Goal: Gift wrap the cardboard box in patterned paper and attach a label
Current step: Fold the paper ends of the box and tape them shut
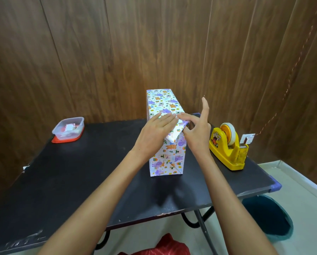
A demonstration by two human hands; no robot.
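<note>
A dark matte surface (80,172) is taking up most of the view, standing on black metal legs (202,225) and butting against a wall (80,61) of brown wood-grain panels. Pale floor (292,179) is showing to the right and beneath the near edge, with a round teal object (269,218) sitting on it under the right corner and a patch of red cloth (165,245) lying at the bottom of the view. A thin twisted cord (292,80) is running down the wall on the right towards a small white card (248,139).

The wrapped box (166,159) is standing upright near the middle of the surface, towards the back, covered in white paper with purple and orange animals. The left hand (154,132) is pressing flat on its top near end, its grip apart with the fingers straight. The right hand (197,135) is pinching the paper flap (174,134) at the top right corner, its grip clamped on the fold while the index finger is pointing up.

A clear plastic container (68,128) is resting on a red lid (67,140) at the far left of the surface, well apart from the box. A yellow tape dispenser (227,148) is sitting near the right edge.
</note>
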